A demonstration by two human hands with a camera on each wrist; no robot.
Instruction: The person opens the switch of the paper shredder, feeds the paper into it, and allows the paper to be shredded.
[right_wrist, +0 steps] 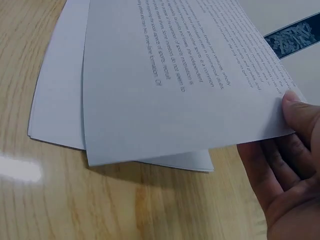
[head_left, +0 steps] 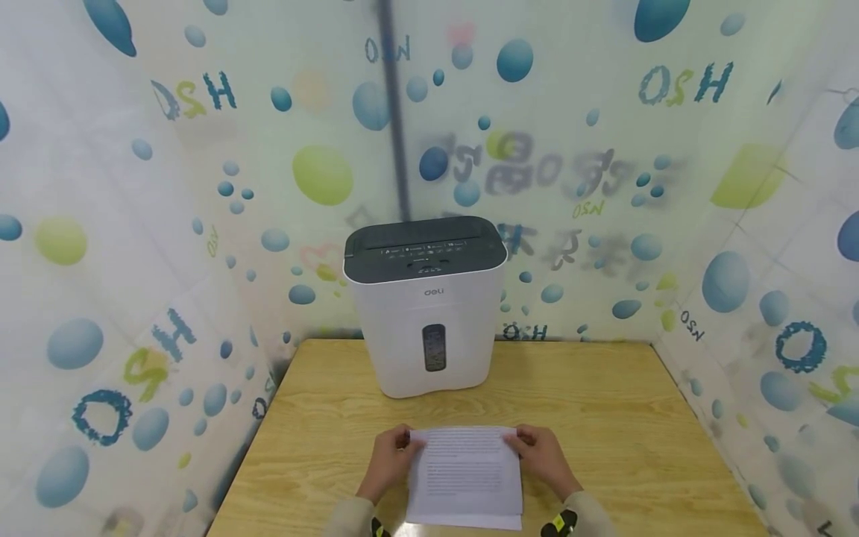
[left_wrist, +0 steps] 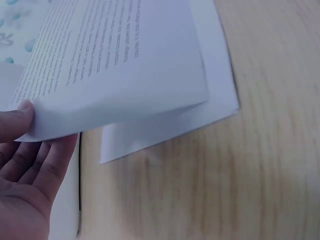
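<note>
Pinching sheet (head_left: 463, 466) by far corners with fingers (right_wrist: 260, 172) of left hand (head_left: 391, 458) and right hand (head_left: 543, 458), above more paper (right_wrist: 57, 100) on worktop (head_left: 617, 418), in front of shredder (head_left: 403, 321).

1. In front of me: table (head_left: 624, 425), light wood, visible grain.
2. I note pale walls (head_left: 577, 82) behind it and at both sides, printed with blue and green ovals (head_left: 322, 175) and lettering (head_left: 713, 82).
3. Dark vertical band (head_left: 396, 112), back wall.
4. White glare (right_wrist: 20, 169) on wood.
</note>
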